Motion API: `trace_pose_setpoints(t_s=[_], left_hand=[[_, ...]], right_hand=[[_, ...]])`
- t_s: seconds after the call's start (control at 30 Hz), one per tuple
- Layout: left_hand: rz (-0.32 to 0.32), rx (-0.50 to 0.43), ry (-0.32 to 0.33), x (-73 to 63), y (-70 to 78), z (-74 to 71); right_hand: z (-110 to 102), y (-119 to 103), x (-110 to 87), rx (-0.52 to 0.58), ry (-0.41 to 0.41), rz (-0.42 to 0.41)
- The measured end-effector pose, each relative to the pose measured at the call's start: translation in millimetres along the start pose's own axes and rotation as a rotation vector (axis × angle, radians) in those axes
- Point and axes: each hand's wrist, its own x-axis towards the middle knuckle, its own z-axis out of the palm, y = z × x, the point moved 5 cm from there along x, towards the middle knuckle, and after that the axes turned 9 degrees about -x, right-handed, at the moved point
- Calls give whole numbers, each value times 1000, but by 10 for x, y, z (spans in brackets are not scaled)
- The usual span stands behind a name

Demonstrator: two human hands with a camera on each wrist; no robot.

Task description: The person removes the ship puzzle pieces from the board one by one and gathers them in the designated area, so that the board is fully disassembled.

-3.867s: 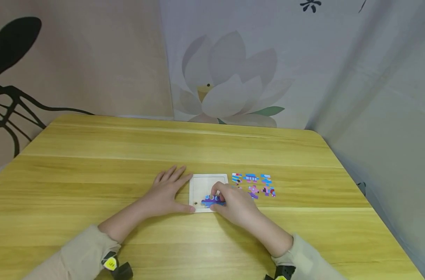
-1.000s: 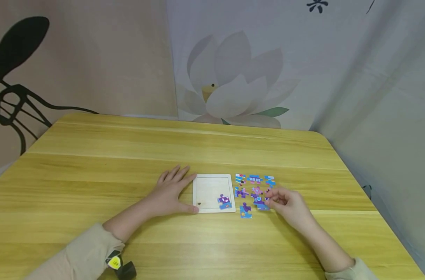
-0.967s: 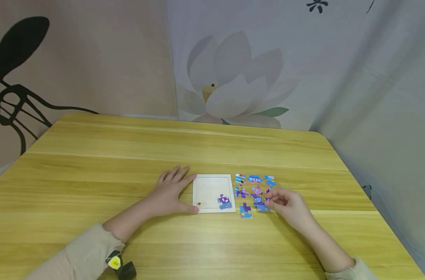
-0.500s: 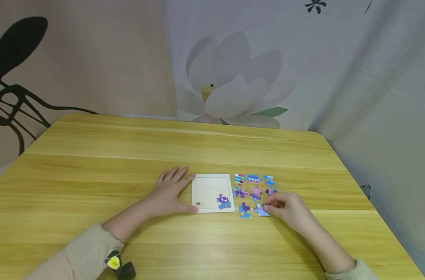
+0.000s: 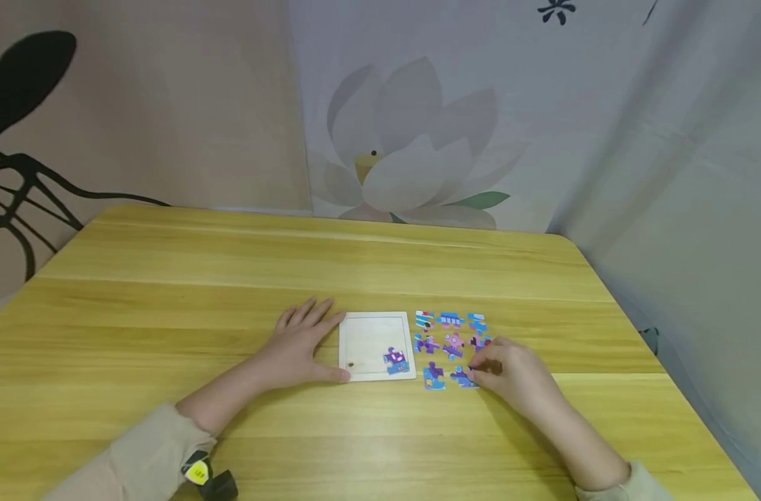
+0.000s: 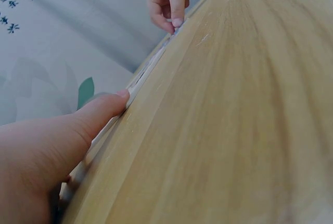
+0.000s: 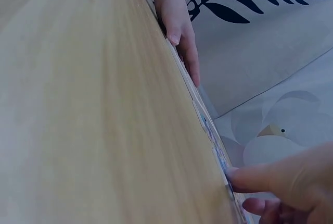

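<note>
My left hand (image 5: 298, 349) lies with spread, straight fingers against the left side of a small white puzzle tray (image 5: 366, 335). In the left wrist view its thumb (image 6: 106, 110) rests at the tray's edge. One purple-and-blue jigsaw piece (image 5: 396, 360) sits in the tray's lower right corner. Right of the tray, my right hand (image 5: 519, 376) pinches the right end of a blue-and-purple jigsaw piece (image 5: 460, 376) between thumb and index finger, low at the table. Its fingertips cover part of that piece. Just left of it lies another jigsaw piece (image 5: 433, 376).
Several more jigsaw pieces lie in two rows beyond, among them a blue one with windows (image 5: 451, 319) and a pink one (image 5: 453, 345). The wooden table (image 5: 293, 445) extends on all sides, with a printed curtain (image 5: 418, 139) behind its far edge.
My right hand has carried the blue-and-purple jigsaw piece from over the tray to the right and lowered it to the table, below the other pieces. The left hand has stayed at the tray.
</note>
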Motion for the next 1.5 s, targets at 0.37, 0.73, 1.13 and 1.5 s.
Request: trace_pose_setpoints(t_s=[0.37,0.73,1.13,1.5], left_hand=[[-3,-4,-3,3,11,-6],[1,-7,5,8,22,-14],[3,-4,10,3,-5,-11],[-2,1,4,-3,8,-9]], right_hand=[[-43,-83,-6,105,154,-41],[-3,-287,87,216,191,-131],[64,-391,150,236,137,-138],[132,-518,225,208,99,-148]])
